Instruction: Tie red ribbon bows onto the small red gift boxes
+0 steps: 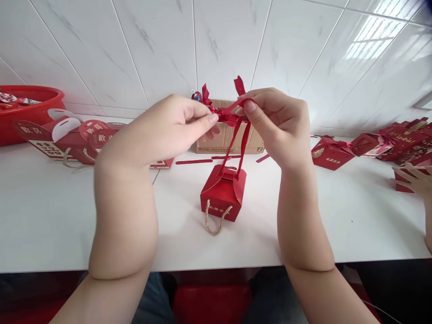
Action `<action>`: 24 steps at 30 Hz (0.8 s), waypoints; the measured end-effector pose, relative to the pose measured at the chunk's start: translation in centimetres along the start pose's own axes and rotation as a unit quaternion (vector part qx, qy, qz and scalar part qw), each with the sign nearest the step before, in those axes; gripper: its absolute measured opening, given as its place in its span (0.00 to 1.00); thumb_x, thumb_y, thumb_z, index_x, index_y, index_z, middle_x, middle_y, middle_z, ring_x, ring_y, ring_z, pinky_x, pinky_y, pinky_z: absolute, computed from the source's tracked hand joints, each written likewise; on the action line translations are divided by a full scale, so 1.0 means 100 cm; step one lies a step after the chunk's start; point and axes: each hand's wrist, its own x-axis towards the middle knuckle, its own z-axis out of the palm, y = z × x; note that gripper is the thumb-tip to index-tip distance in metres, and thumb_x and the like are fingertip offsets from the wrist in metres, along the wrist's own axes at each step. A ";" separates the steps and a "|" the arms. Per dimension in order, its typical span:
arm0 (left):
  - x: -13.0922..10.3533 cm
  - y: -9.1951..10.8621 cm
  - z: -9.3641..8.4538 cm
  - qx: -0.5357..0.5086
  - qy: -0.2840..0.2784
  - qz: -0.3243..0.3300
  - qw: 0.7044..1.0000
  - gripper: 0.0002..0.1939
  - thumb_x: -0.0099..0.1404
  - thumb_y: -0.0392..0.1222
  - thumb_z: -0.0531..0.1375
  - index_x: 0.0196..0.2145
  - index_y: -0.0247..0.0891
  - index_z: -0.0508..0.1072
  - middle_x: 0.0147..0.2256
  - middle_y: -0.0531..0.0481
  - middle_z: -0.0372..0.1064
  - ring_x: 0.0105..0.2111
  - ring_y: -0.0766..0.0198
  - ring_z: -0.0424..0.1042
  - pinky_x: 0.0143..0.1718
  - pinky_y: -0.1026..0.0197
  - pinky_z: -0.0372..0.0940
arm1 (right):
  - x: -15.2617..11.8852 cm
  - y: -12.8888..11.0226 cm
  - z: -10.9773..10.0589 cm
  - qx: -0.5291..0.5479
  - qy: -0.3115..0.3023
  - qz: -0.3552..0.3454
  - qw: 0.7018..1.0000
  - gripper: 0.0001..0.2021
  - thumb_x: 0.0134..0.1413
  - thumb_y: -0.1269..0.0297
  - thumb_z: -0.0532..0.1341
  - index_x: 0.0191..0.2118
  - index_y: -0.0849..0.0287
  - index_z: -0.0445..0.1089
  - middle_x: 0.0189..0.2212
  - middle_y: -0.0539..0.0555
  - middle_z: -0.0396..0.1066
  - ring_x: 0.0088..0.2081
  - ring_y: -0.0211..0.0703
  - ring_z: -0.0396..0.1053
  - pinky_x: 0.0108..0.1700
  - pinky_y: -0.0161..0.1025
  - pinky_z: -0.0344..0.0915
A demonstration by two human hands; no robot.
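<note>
**Both hands pinch a red ribbon above a small box**

While both hands work at mid-frame, the white table (50, 225) around them carries a good deal. At the upper left sits a red basin (30, 110), and just right of it lies a heap of flat red cartons (67, 139), partly hidden by the left forearm. Behind the hands, against the tiled wall, stands a cardboard case (226, 139); loose red strips (194, 161) lie on the table in front of it. At the right edge are finished red boxes (332, 153) and more red pieces beyond, and another person's hand (413, 177) rests on one of them at the far right.

The box (222, 193) stands at centre frame, on the table between the two forearms, its gold cord handle (216, 220) hanging down the front. From its top flaps the ribbon (236, 139) rises in two strands to the fingers above.

The left hand (168, 128) is raised from the left, palm turned inward, with thumb and forefinger pressed together on the ribbon's knot area. The right hand (280, 121) comes from the right at the same height, thumb and forefinger pinching the ribbon, one end sticking up past the fingers. Whether a bow is already formed between the fingertips is hard to tell, since the fingers cover it. Both forearms are upright, elbows below the table's near edge.
</note>
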 end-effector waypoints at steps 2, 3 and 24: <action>0.007 0.000 0.009 -0.057 -0.014 0.056 0.997 0.15 0.68 0.48 0.55 0.31 0.36 0.76 0.32 0.49 0.74 0.35 0.61 0.73 0.38 0.61 0.65 | 0.000 -0.002 0.003 0.017 -0.004 -0.011 1.000 0.13 0.59 0.53 0.60 0.32 0.55 0.75 0.38 0.51 0.75 0.45 0.45 0.74 0.47 0.41 0.73; 0.011 0.000 0.014 -0.098 -0.029 0.077 0.992 0.16 0.68 0.48 0.54 0.30 0.36 0.75 0.33 0.49 0.74 0.36 0.62 0.73 0.38 0.61 0.65 | 0.000 -0.004 0.005 0.022 -0.007 -0.014 1.000 0.13 0.59 0.53 0.60 0.32 0.55 0.75 0.39 0.50 0.76 0.46 0.45 0.74 0.47 0.41 0.73; 0.037 -0.012 0.039 -0.169 0.134 0.072 0.974 0.09 0.61 0.43 0.61 0.26 0.37 0.74 0.27 0.52 0.72 0.35 0.61 0.74 0.37 0.60 0.70 | -0.001 0.002 -0.007 -0.029 -0.045 0.026 0.998 0.10 0.60 0.57 0.60 0.35 0.54 0.76 0.48 0.50 0.73 0.55 0.46 0.69 0.54 0.42 0.69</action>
